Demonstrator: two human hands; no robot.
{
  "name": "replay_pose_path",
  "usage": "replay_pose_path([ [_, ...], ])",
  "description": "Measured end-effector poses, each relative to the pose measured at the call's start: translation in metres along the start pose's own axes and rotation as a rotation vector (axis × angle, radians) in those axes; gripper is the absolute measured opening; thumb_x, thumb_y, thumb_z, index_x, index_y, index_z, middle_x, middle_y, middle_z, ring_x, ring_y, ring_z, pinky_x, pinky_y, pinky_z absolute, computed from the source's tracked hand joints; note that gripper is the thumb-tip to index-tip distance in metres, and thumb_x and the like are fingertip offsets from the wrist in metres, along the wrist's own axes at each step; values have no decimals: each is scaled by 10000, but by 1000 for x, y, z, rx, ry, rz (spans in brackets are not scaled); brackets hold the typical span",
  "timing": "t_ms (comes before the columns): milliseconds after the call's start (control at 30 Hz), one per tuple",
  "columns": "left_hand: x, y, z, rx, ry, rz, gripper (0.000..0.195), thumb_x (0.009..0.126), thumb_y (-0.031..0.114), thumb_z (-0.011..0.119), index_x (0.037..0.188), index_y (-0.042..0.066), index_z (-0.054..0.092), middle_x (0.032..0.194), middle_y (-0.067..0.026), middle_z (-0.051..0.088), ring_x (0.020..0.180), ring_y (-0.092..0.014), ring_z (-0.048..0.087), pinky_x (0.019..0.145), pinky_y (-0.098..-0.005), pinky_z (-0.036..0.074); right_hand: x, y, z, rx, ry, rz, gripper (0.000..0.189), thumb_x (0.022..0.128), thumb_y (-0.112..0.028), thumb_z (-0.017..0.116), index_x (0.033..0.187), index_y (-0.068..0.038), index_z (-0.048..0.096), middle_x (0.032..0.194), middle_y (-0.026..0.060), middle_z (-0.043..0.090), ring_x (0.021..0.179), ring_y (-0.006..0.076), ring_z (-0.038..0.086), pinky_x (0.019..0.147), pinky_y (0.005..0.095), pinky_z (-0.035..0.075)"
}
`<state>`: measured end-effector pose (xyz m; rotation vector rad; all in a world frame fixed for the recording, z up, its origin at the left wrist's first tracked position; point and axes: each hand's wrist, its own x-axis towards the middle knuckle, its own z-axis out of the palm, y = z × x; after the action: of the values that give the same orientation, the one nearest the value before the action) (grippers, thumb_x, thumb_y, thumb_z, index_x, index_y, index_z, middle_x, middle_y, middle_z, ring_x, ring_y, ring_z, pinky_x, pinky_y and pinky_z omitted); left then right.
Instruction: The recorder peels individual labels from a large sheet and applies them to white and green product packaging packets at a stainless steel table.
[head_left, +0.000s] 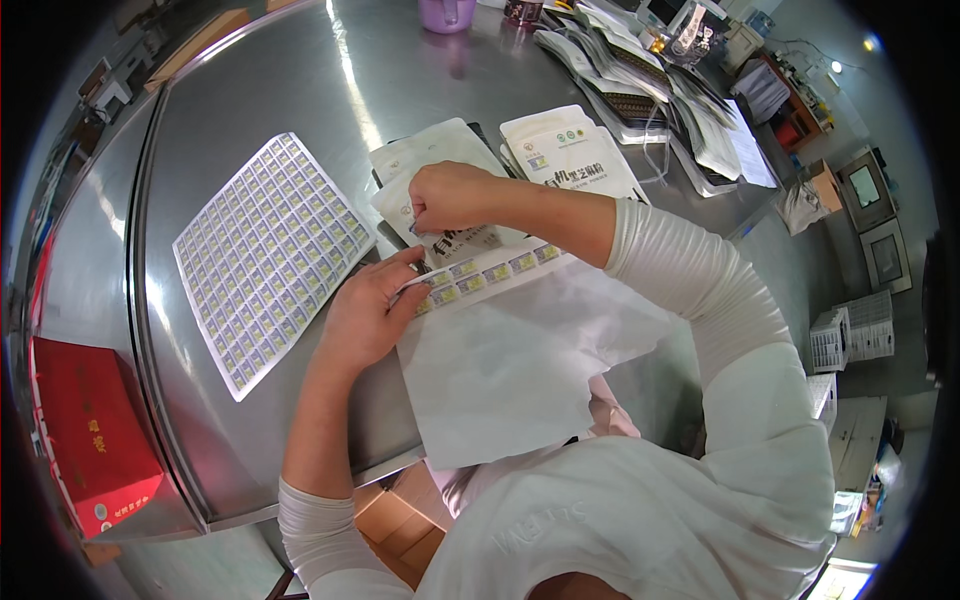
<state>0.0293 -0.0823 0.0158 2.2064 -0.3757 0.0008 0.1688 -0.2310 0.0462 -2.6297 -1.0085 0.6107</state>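
My left hand (371, 311) grips the left end of a partly used sticker sheet (495, 279), thumb on top. Two rows of small purple-and-yellow stickers remain along its upper edge. Its bare white backing (510, 360) drapes over the table edge toward my body. Over a white printed pouch (480, 244), my right hand (450, 199) pinches what looks like a small sticker; the fingers hide most of it. Further pouches lie beneath that one. A full sticker sheet (274, 259) lies flat to the left of my left hand.
Printed pouches (574, 154) are stacked beyond my right forearm, the top one bearing a sticker. A larger pile of pouches (637, 82) spreads at the far right. A purple cup (446, 15) stands at the back. A red box (94, 435) is at the left, past the steel table's seam (142, 247).
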Motion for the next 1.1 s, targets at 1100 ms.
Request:
replay_pose_path([
  [1100, 0, 0, 1, -132, 6, -51, 141, 871, 141, 585, 883, 2, 604, 1218, -147, 598, 897, -259, 628, 793, -326, 478, -52, 9, -24, 410, -7, -191, 169, 849, -190, 636, 923, -42, 605, 885, 44, 591, 765, 134, 544, 692, 276, 449],
])
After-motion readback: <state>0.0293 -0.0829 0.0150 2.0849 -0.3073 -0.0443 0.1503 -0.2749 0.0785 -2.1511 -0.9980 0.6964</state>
